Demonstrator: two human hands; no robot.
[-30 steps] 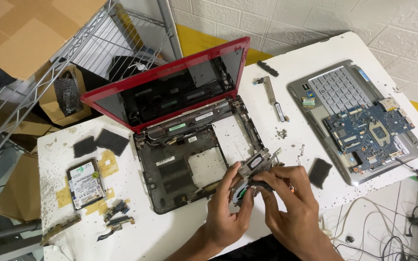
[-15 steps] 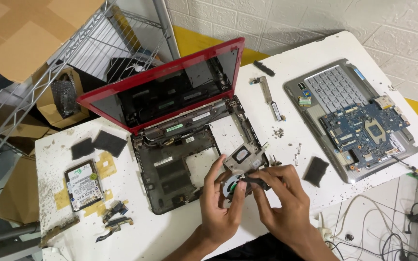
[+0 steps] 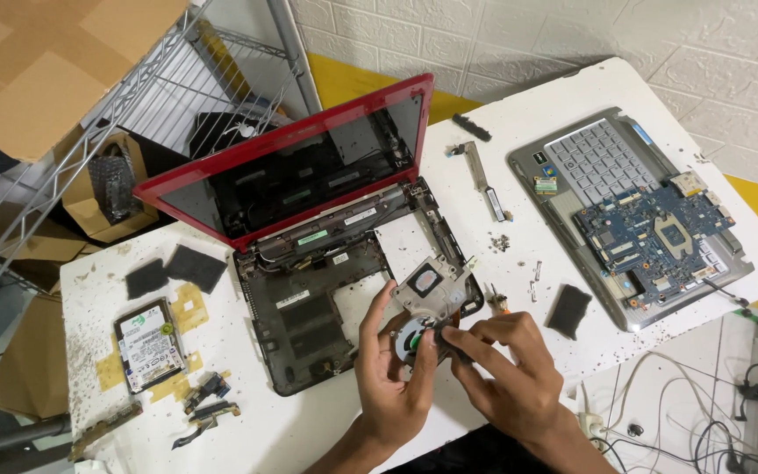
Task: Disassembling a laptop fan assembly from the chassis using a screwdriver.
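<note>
My left hand (image 3: 389, 377) and my right hand (image 3: 506, 373) together hold a laptop cooling fan with its metal heatsink (image 3: 427, 303) above the near edge of the table. The left fingers wrap the fan's left side, while the right fingertips pinch its round black fan housing (image 3: 416, 335). Just behind it lies a red laptop (image 3: 300, 189), lid open and its black bottom case (image 3: 309, 307) stripped bare.
A blue motherboard (image 3: 660, 237) rests on a grey keyboard panel (image 3: 603, 167) at the right. A hard drive (image 3: 148, 344), black pads (image 3: 182, 268), small cable parts (image 3: 203, 399), a metal bracket (image 3: 484, 180), screws (image 3: 500, 241) and a black pad (image 3: 568, 309) lie on the white table (image 3: 519, 114). A wire rack (image 3: 89, 140) stands at the left.
The fan and heatsink have turned in my hands, so the flat metal plate now faces up. Both hands shifted slightly left over the laptop's case edge.
</note>
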